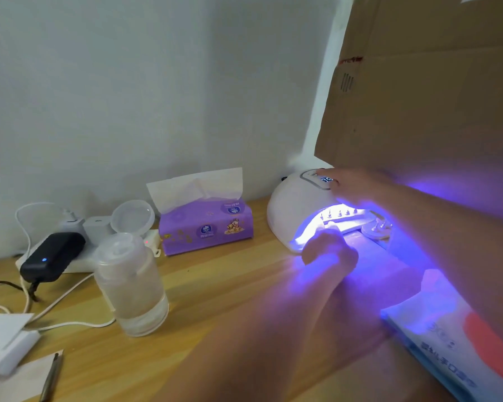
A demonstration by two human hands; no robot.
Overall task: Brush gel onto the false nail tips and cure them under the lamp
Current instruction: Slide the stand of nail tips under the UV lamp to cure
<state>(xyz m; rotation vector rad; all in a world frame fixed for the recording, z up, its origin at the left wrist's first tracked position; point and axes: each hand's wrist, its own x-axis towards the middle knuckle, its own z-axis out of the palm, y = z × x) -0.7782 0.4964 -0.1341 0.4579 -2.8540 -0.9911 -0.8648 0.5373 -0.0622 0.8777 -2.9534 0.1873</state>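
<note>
Domed glossy white lamp point(295, 211), violet glow

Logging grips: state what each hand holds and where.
Left hand grips the near end of the white nail-tip strip; right hand holds nothing.

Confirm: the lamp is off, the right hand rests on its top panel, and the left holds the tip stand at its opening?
Not quite: the lamp is on, glowing violet in the head view. The right hand and left hand are as you say.
</note>
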